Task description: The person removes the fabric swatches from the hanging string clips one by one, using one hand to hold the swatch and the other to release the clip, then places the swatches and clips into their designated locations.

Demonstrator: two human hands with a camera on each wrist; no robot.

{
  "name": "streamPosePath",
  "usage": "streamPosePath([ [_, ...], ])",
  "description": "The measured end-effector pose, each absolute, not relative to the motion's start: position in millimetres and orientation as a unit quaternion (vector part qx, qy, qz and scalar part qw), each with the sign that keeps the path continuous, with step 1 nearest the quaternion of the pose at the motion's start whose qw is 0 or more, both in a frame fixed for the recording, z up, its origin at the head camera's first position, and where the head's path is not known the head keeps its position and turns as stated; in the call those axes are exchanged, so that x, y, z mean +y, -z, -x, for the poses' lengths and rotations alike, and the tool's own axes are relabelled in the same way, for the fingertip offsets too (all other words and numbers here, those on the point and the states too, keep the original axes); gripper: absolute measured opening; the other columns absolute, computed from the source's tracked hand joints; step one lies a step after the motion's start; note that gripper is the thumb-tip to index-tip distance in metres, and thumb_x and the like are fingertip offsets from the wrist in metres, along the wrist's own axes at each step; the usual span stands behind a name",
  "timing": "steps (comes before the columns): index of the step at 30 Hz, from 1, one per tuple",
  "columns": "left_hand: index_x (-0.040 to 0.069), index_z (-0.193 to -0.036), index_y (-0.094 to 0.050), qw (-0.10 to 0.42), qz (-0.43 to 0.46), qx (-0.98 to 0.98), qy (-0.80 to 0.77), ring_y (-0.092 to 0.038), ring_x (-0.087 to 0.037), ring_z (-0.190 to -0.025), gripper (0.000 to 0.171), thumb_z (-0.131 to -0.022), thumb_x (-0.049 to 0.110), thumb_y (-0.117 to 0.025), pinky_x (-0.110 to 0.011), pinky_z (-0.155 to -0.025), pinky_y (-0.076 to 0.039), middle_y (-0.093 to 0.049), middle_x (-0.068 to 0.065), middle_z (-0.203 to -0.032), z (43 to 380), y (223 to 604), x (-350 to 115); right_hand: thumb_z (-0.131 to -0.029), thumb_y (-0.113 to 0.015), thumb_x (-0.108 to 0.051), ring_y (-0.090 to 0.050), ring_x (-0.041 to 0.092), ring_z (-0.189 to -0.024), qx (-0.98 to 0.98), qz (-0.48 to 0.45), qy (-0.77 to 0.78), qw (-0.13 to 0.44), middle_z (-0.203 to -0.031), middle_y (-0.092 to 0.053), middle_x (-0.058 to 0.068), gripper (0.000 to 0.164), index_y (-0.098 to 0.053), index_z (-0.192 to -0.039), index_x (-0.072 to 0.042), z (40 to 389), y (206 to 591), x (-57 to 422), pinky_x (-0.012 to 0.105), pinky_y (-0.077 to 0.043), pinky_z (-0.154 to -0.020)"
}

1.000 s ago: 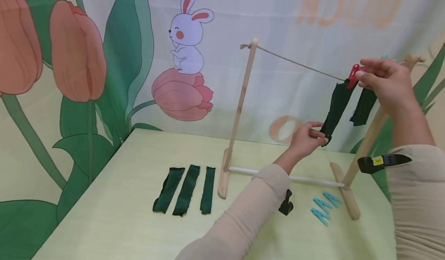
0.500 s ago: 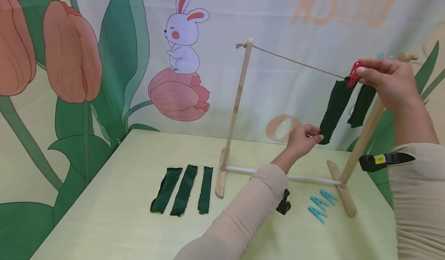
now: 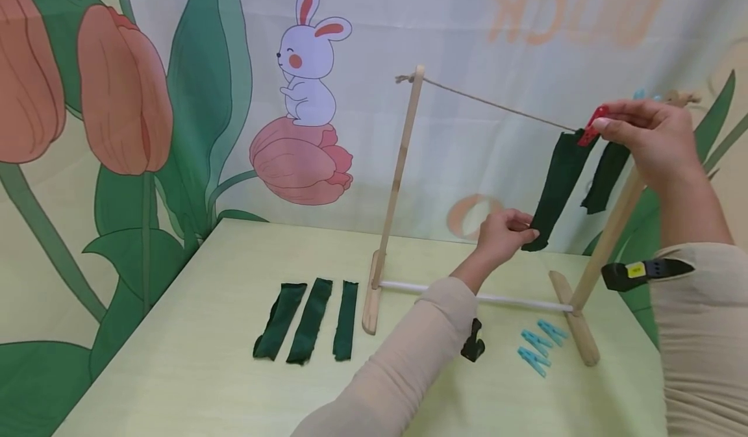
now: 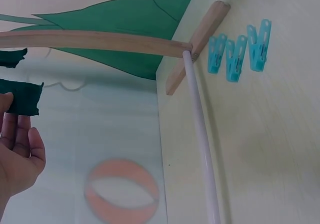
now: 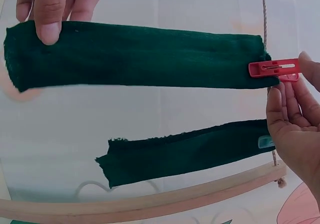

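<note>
A dark green cloth strip (image 3: 558, 184) hangs from the rope (image 3: 497, 105) of a wooden stand. At its top edge my right hand (image 3: 660, 135) pinches a red clothespin (image 5: 272, 68), whose tip overlaps the strip at the rope in the right wrist view. Lower down, my left hand (image 3: 502, 234) pinches the strip near its bottom end, thumb (image 5: 48, 32) on the near face. Behind it hangs a second green strip (image 5: 185, 154), with a blue clothespin (image 5: 266, 142) at its rope end.
Three more green strips (image 3: 310, 320) lie on the table left of the stand's left post (image 3: 400, 177). Three blue clothespins (image 3: 534, 343) lie by the right foot (image 3: 578, 333). A black clip-like object (image 3: 473, 343) sits below the white crossbar (image 3: 520, 302).
My left hand has shifted slightly left and down with the strip's lower end, turning its face more toward me. The right hand stays at the rope with the red clothespin, which tilts more.
</note>
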State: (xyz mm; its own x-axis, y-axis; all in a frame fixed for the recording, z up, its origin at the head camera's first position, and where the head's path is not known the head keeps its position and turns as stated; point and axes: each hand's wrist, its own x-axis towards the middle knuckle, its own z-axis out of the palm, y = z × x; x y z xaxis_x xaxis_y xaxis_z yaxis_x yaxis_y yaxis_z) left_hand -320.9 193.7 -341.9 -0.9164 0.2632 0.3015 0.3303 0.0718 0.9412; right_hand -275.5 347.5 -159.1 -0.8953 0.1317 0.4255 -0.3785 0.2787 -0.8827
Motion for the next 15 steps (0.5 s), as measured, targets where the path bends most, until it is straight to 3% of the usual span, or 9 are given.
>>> streamPosePath([
  [5, 0.011, -0.109, -0.067, 0.007, 0.199, -0.730, 0.654, -0.057, -0.005, -0.067, 0.027, -0.082, 0.012, -0.072, -0.019, -0.059, -0.046, -0.061, 0.006, -0.075, 321.1, 343.8, 190.3, -0.074, -0.078, -0.021, -0.052, 0.009, -0.091, -0.773, -0.077, -0.595, 0.208, -0.092, -0.064, -0.004, 0.039, -0.068, -0.109, -0.006, 273.1, 158.3, 347.1, 0.009, -0.044, -0.071],
  [15, 0.008, -0.097, -0.073, 0.034, 0.192, -0.740, 0.644, -0.057, -0.001, -0.070, 0.017, -0.082, 0.016, -0.073, -0.016, -0.059, -0.046, -0.065, 0.008, -0.079, 324.0, 348.4, 186.5, -0.075, -0.076, -0.024, -0.049, 0.007, -0.093, -0.785, -0.059, -0.573, 0.227, -0.092, -0.063, -0.006, 0.039, -0.069, -0.110, -0.009, 272.9, 158.6, 344.5, 0.010, -0.042, -0.072],
])
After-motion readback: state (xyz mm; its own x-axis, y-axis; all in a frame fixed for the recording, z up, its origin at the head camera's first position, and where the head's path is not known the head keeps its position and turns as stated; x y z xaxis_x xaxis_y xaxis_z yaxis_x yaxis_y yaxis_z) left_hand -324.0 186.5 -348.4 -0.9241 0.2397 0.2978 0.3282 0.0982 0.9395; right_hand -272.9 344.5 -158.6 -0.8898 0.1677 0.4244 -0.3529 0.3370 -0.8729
